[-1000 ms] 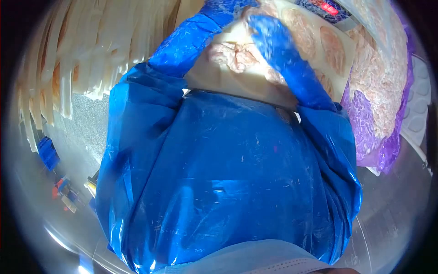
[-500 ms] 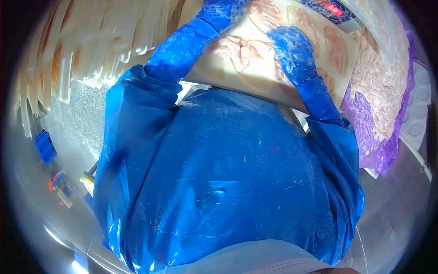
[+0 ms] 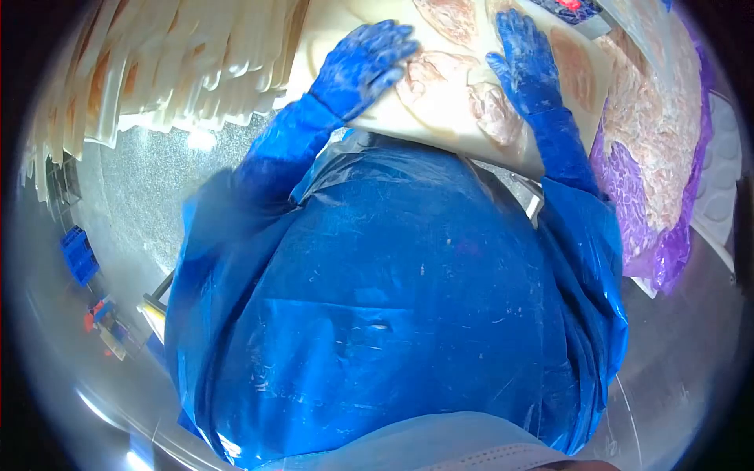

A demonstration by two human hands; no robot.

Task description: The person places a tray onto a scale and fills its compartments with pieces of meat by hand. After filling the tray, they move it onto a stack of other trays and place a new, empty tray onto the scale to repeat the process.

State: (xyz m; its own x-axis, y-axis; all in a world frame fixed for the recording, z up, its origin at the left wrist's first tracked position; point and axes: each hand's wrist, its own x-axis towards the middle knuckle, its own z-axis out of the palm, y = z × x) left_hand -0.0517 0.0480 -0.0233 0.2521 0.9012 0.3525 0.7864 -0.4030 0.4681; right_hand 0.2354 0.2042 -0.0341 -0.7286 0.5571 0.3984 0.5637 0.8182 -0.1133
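My left hand (image 3: 363, 67), in a wet blue glove, is open with its fingers stretched toward a pale pink piece of raw meat (image 3: 428, 72), fingertips right at its left edge. My right hand (image 3: 526, 67), gloved the same way, lies flat and open, fingers pointing away from me, and nothing is gripped in it. Just left of its wrist is a second, folded piece of raw meat (image 3: 496, 111). Both pieces lie on a white board with oval outlines (image 3: 440, 135). Flatter oval meat pieces (image 3: 446, 20) are spread at its far side, one (image 3: 575, 69) beyond my right hand.
A heap of raw meat (image 3: 648, 149) in a purple plastic bag (image 3: 675, 259) stands to the right. At the left is a stack of white trays (image 3: 181, 63) with hanging edges. A dark labelled device (image 3: 569, 9) sits at the far right. Blue crates (image 3: 79, 255) are lower left.
My left hand has come back toward me and left, fingers now spread. My right hand has moved farther out, its curled fingers straightening. The meat beneath it is uncovered.
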